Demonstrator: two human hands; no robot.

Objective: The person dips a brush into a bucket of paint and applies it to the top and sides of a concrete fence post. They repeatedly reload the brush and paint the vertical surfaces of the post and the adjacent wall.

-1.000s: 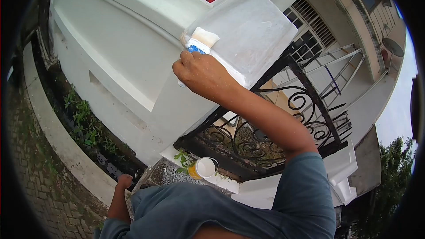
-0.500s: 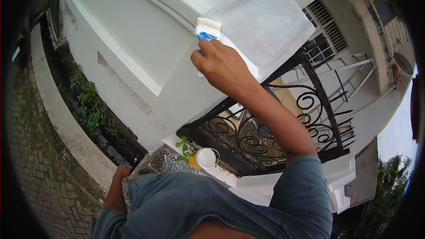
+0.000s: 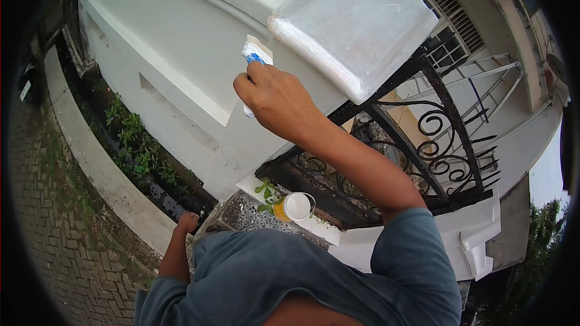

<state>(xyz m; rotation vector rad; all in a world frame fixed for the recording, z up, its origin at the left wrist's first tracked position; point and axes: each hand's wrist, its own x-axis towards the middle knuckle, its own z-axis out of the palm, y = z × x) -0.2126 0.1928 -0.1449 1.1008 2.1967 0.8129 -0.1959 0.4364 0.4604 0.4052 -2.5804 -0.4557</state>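
My right hand (image 3: 278, 99) grips a paintbrush (image 3: 256, 57) with a blue, paint-smeared handle and pale bristles pointing up and away from me. The brush overlaps the white wall (image 3: 181, 30), just left of a pillar cap (image 3: 362, 24). Wet-looking white paint shines along the cap's near rounded edge. Low on the left, beside my body, hangs my left hand (image 3: 190, 222), small in view with its fingers curled in. Below my right forearm a yellow paint bucket (image 3: 296, 206) stands with white paint inside and its wire handle leaning to the right.
A black wrought-iron gate (image 3: 417, 139) runs beside the pillar under my right arm. Green plants (image 3: 136, 145) grow in the ditch along the wall's foot. A curb (image 3: 90, 145) and brick paving (image 3: 48, 223) lie left. A metal ladder (image 3: 483, 81) stands beyond the gate.
My right hand has drawn the paintbrush off the pillar cap's edge, toward the left and slightly nearer me. The camera view has shifted a little.
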